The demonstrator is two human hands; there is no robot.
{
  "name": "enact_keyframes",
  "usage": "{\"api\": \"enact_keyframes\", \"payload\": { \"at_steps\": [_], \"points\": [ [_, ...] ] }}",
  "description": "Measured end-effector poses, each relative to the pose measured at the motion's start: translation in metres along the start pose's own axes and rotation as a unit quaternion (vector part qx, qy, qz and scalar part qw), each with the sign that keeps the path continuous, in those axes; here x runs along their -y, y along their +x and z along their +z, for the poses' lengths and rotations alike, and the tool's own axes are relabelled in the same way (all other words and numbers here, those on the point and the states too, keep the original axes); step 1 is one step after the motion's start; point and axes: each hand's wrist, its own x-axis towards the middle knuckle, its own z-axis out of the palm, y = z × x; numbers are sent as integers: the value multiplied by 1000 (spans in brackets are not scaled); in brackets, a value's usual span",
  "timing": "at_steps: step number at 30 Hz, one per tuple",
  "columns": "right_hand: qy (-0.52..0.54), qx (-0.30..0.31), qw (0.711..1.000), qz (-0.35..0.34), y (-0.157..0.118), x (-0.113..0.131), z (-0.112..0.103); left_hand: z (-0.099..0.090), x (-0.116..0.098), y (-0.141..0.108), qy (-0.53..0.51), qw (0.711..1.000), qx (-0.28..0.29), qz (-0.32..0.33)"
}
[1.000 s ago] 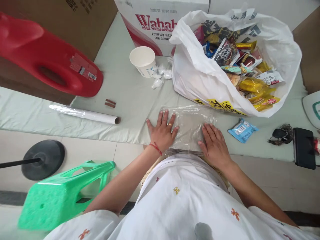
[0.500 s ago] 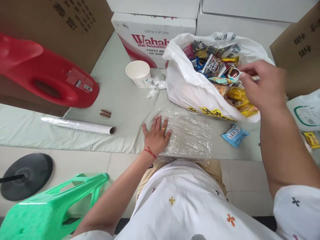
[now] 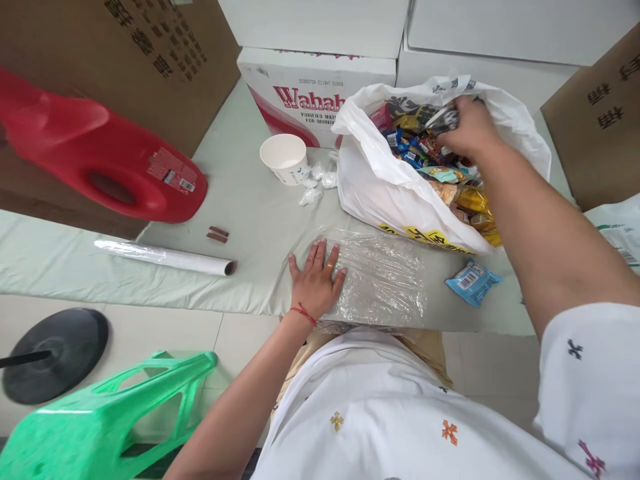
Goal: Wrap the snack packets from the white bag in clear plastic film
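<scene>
Clear wrap (image 3: 385,280) under spread left hand (image 3: 315,283); right hand (image 3: 473,128) pinches shiny pack (image 3: 440,120) in bag (image 3: 377,180). Likely picking step; next needs careful lift.

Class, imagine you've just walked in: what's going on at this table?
The person's left hand lies flat on clear film spread on the table. The right hand is inside a white bag of wrapped packets, touching a silvery packet; whether it grips is unclear. A blue packet lies outside the bag.

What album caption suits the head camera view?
Left hand flat on clear plastic film, right hand holding a packet in a white snack bag.
</scene>
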Motion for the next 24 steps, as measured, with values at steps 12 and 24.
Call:
{"api": "enact_keyframes", "payload": {
  "at_steps": [12, 24],
  "points": [
    [146, 197, 898, -364, -270, 94, 54, -4, 5, 1, -41, 999, 18, -1],
    [82, -100, 984, -125, -100, 27, -19, -2, 3, 2, -28, 1000, 1, -1]
  ]
}}
